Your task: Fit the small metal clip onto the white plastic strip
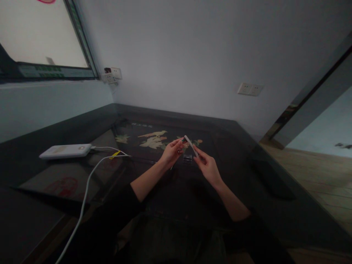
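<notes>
My right hand [207, 167] holds a thin white stick-like strip [191, 145] that slants up and to the left. My left hand [172, 151] is raised beside it, its fingertips pinched on something small at the strip's upper end; what it is I cannot make out. Both hands hover over a dark glass-topped table [247, 161]. A small clear object [187, 158] lies on the table just below the hands.
A white power bank [65, 150] lies at the table's left, with white cables [90, 179] running toward me. Bird and flower inlay [152, 139] shows under the glass. Wall sockets [250, 89] sit on the far wall. A doorway and wooden floor [316, 172] are on the right.
</notes>
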A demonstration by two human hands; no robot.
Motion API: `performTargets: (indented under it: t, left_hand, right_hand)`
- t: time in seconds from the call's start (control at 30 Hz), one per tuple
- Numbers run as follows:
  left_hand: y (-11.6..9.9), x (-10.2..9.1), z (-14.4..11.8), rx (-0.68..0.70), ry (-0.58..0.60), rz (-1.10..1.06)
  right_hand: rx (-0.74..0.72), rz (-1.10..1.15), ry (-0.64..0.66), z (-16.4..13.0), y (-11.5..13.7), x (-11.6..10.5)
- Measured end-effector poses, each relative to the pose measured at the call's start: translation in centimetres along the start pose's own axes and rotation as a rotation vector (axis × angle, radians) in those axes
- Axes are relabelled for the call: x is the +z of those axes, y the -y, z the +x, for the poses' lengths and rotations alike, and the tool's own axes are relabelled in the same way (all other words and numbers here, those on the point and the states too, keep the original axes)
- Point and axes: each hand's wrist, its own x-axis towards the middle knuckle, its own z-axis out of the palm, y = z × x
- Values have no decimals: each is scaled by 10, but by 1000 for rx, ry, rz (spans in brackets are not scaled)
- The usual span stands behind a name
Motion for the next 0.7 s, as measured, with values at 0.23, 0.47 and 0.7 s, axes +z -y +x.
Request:
performTargets:
  t: [0.23,0.47,0.7]
  left_hand:
    - [0,-1,1,10,7,-34]
    - [0,0,3,30,35,-44]
    - [0,1,1,15,25,-49]
  right_hand:
    - [27,43,48,-3,3,2]
    - [87,165,127,-8,8,7]
    - [62,75,74,-3,4,3]
